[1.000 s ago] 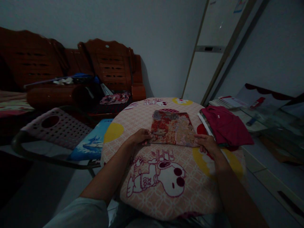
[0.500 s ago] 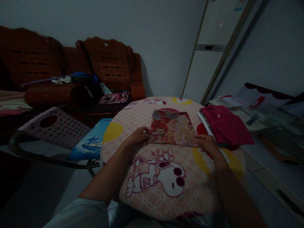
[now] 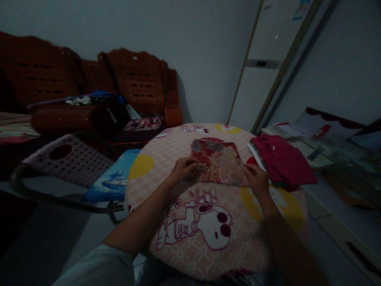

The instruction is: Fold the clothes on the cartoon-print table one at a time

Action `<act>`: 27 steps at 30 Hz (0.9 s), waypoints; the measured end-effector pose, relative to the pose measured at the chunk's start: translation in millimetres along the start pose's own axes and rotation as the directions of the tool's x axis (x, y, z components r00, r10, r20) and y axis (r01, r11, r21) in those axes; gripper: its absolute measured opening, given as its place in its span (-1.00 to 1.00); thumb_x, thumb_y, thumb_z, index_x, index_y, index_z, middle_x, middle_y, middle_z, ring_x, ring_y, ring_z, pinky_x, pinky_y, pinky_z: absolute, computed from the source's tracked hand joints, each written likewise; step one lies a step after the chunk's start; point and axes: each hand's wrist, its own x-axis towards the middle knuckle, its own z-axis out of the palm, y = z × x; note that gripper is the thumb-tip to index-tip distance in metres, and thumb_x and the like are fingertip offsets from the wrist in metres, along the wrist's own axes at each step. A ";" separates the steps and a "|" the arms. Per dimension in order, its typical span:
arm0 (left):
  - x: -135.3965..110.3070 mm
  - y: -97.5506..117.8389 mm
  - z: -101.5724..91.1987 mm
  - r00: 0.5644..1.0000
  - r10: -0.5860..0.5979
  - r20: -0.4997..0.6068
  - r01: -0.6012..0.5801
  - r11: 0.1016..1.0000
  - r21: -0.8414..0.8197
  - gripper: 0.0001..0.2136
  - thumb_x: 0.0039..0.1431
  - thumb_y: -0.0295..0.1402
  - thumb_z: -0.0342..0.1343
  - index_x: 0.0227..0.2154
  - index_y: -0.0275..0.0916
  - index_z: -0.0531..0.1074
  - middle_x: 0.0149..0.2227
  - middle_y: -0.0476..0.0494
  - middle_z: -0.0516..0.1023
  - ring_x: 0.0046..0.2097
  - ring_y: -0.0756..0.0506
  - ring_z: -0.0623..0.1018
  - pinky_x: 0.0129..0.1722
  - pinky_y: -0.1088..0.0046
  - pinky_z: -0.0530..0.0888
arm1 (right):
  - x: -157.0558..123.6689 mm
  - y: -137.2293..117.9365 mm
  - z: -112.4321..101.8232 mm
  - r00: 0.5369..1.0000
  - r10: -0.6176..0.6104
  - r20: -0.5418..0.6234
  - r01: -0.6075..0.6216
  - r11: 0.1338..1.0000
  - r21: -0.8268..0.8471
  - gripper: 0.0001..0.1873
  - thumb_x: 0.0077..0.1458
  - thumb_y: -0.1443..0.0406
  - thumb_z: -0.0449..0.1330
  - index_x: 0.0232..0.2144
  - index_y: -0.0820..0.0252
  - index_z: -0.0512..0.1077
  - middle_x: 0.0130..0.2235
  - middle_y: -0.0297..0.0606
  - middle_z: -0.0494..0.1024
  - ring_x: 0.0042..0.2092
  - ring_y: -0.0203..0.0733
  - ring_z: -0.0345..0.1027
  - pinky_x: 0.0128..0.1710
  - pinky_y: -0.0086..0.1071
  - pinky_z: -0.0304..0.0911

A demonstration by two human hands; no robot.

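A folded patterned cloth [image 3: 218,163] in reds, tans and greys lies flat on the round table's pink printed cover [image 3: 190,254]. My left hand [image 3: 183,169] is at its left side, with bent fingers closed over the edge and resting partly on top. On the opposite side my right hand [image 3: 257,180] pinches the right edge between thumb and fingers. Close to my right hand lies a stack of folded clothes with a magenta shirt [image 3: 284,159] on top.
A woven-back chair [image 3: 71,159] with a blue cushion [image 3: 116,178] stands left of the table. Behind are wooden seats [image 3: 133,79] holding assorted cloth items. A tall white cabinet-like unit [image 3: 260,91] stands by the wall. At right, a glass-topped stand [image 3: 342,159] carries papers.
My left hand has moved right, further over the cloth's left side. My right hand has shifted slightly up along the right edge. The cloth stays on the table.
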 end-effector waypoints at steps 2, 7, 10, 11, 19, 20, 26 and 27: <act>-1.4 0.6 5.7 0.994 0.005 0.112 -0.013 0.997 0.074 -0.73 0.02 -0.31 0.16 -0.21 -0.29 0.54 -0.36 -0.09 0.56 -0.38 -0.04 0.49 -0.36 0.49 0.39 | -3.2 -9.8 9.3 0.990 -0.087 0.113 0.095 0.994 -0.062 -0.66 0.08 0.17 0.16 -0.18 0.21 0.59 -0.21 -0.11 0.63 -0.25 -0.09 0.48 -0.22 -0.29 0.35; -5.4 -2.9 2.8 0.990 -0.024 0.138 -0.015 0.962 0.274 -0.68 -0.18 -0.48 0.24 -0.24 -0.27 0.57 -0.34 -0.05 0.54 -0.31 -0.06 0.48 -0.32 0.49 0.37 | -9.1 -9.6 22.3 0.934 -0.003 0.358 0.094 0.967 -0.237 -0.79 0.04 0.23 0.25 -0.28 0.15 0.62 -0.24 -0.15 0.66 -0.26 -0.07 0.51 -0.22 -0.29 0.32; -5.9 -4.6 -4.0 0.990 -0.032 0.136 -0.008 0.960 0.279 -0.60 -0.19 -0.45 0.27 -0.17 -0.26 0.56 -0.33 -0.06 0.54 -0.31 -0.08 0.48 -0.33 0.49 0.36 | -9.5 -4.4 20.2 0.947 0.002 0.320 0.080 0.967 -0.242 -0.77 0.09 0.20 0.21 -0.26 0.12 0.62 -0.24 -0.18 0.67 -0.23 -0.08 0.52 -0.22 -0.31 0.32; -5.6 -4.8 -6.2 0.990 -0.035 0.139 -0.005 0.960 0.279 -0.58 -0.19 -0.44 0.28 -0.14 -0.25 0.56 -0.33 -0.06 0.53 -0.31 -0.08 0.47 -0.33 0.49 0.35 | -9.3 -3.5 19.1 0.954 0.011 0.301 0.067 0.966 -0.249 -0.75 0.10 0.17 0.20 -0.26 0.11 0.62 -0.24 -0.19 0.67 -0.23 -0.08 0.52 -0.22 -0.32 0.32; -1.3 -4.7 -16.4 0.980 -0.116 0.164 0.074 0.967 0.243 -0.45 -0.24 -0.42 0.32 -0.04 -0.24 0.51 -0.40 0.01 0.48 -0.34 -0.05 0.46 -0.34 0.51 0.34 | -8.0 1.0 19.7 0.959 0.087 0.269 -0.013 0.964 -0.267 -0.77 0.05 0.17 0.23 -0.27 0.10 0.62 -0.25 -0.20 0.67 -0.23 -0.09 0.53 -0.24 -0.32 0.33; -1.1 -5.9 -16.7 0.979 -0.113 0.170 0.071 0.969 0.238 -0.44 -0.24 -0.42 0.31 -0.03 -0.24 0.50 -0.39 0.01 0.48 -0.33 -0.05 0.46 -0.33 0.51 0.34 | -8.0 2.0 20.2 0.958 0.086 0.272 -0.011 0.965 -0.264 -0.76 0.04 0.17 0.24 -0.26 0.10 0.61 -0.25 -0.20 0.67 -0.23 -0.09 0.53 -0.23 -0.32 0.33; -0.3 -15.5 -16.5 0.973 -0.120 0.196 0.081 0.978 0.194 -0.36 -0.23 -0.41 0.32 0.06 -0.29 0.45 -0.36 0.00 0.48 -0.33 -0.05 0.47 -0.34 0.50 0.35 | -6.3 6.4 20.0 0.951 0.100 0.294 -0.032 0.973 -0.227 -0.78 0.03 0.20 0.25 -0.26 0.08 0.61 -0.23 -0.22 0.67 -0.19 -0.09 0.53 -0.21 -0.33 0.35; -0.2 -16.2 -16.5 0.973 -0.122 0.195 0.084 0.978 0.193 -0.35 -0.23 -0.41 0.32 0.06 -0.29 0.44 -0.37 0.00 0.48 -0.33 -0.05 0.47 -0.34 0.50 0.35 | -5.8 6.2 19.5 0.949 0.112 0.294 -0.047 0.975 -0.218 -0.77 0.03 0.20 0.25 -0.26 0.09 0.61 -0.24 -0.22 0.67 -0.20 -0.09 0.53 -0.22 -0.33 0.35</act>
